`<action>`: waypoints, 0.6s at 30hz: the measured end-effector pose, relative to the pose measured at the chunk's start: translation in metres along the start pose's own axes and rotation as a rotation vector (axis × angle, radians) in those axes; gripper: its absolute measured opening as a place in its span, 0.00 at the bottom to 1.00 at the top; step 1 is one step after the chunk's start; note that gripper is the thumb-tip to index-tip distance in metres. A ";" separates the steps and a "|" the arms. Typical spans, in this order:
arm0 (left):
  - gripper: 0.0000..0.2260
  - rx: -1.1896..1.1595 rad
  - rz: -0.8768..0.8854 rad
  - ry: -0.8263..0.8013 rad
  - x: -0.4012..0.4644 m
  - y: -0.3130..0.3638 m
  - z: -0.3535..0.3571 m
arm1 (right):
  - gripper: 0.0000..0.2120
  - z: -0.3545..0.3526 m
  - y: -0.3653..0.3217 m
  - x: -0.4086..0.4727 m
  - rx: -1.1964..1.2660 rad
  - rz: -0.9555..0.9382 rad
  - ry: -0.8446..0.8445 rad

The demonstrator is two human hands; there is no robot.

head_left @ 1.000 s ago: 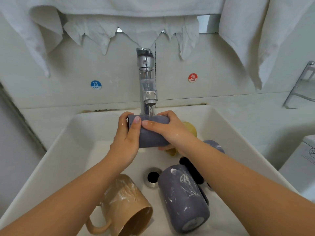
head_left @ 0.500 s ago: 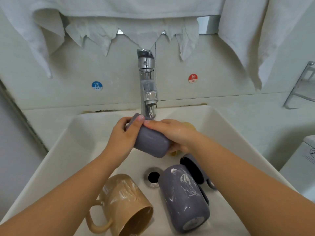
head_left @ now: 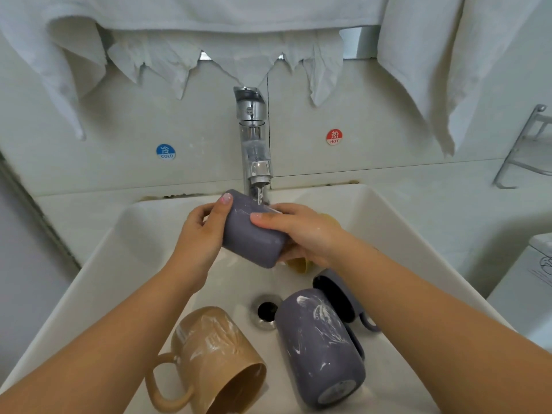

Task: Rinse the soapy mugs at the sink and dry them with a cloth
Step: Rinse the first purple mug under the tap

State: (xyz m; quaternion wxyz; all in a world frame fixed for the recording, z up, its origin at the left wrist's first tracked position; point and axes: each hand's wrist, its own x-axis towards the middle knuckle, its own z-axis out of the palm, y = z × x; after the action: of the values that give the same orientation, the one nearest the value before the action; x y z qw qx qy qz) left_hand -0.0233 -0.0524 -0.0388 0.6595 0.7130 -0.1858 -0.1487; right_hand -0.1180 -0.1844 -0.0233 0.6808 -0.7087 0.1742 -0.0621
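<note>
Both hands hold one purple mug [head_left: 254, 231] tilted under the tap [head_left: 253, 138], so that the thin stream of water [head_left: 260, 194] lands on its upper side and runs down toward the basin. The left hand [head_left: 200, 234] curls around the raised end, thumb laid across the wall; the right hand [head_left: 301, 231] wraps the lower end, forefinger stretched along the top. Held this way, between two grips and slanted, the mug can probably be turned so that each face meets the water. Its surface looks nearly free of suds.

The white sink [head_left: 143, 234] holds the remaining mugs. A tan mug [head_left: 215, 360] lies on its side at the near left, mouth toward the camera, streaked with soap. Beside it on the right lies a second purple mug [head_left: 321, 345], base toward the camera, also streaked. Behind that one a third purple mug [head_left: 334, 291] shows its dark opening, partly hidden by the right forearm. A yellow mug [head_left: 298, 264] peeks out beneath the right hand. The drain [head_left: 265, 310] sits open between them.

White towels [head_left: 418, 70] hang above the tap, within reach for drying, which looks some way off with four mugs waiting.
</note>
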 end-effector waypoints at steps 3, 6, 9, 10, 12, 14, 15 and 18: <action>0.12 -0.020 -0.203 -0.084 0.000 0.001 -0.005 | 0.23 -0.003 -0.004 -0.002 -0.254 -0.222 0.082; 0.14 -0.036 -0.276 -0.158 -0.004 0.002 -0.008 | 0.27 -0.005 -0.002 -0.007 -0.335 -0.282 0.051; 0.14 -0.143 -0.252 -0.115 -0.007 0.002 -0.004 | 0.34 0.000 0.001 -0.006 -0.246 -0.276 0.133; 0.14 -0.170 -0.232 -0.093 -0.009 0.004 -0.002 | 0.35 0.002 0.002 -0.006 -0.196 -0.266 0.170; 0.12 -0.168 -0.178 -0.061 -0.010 0.004 0.001 | 0.32 0.010 0.003 -0.003 -0.074 -0.194 0.201; 0.11 -0.146 -0.114 -0.039 -0.013 0.006 0.002 | 0.27 0.020 0.004 -0.001 0.048 -0.056 0.183; 0.12 -0.128 -0.090 -0.030 -0.013 0.006 0.003 | 0.26 0.024 0.006 0.000 0.088 -0.006 0.177; 0.13 -0.098 -0.061 -0.006 -0.012 0.006 0.005 | 0.22 0.029 0.005 0.004 0.126 0.023 0.190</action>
State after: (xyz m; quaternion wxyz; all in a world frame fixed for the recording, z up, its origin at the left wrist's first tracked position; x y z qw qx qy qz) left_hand -0.0371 -0.0515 -0.0341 0.6882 0.6848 -0.1586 -0.1797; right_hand -0.1055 -0.1586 -0.0310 0.7050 -0.6534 0.2419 -0.1322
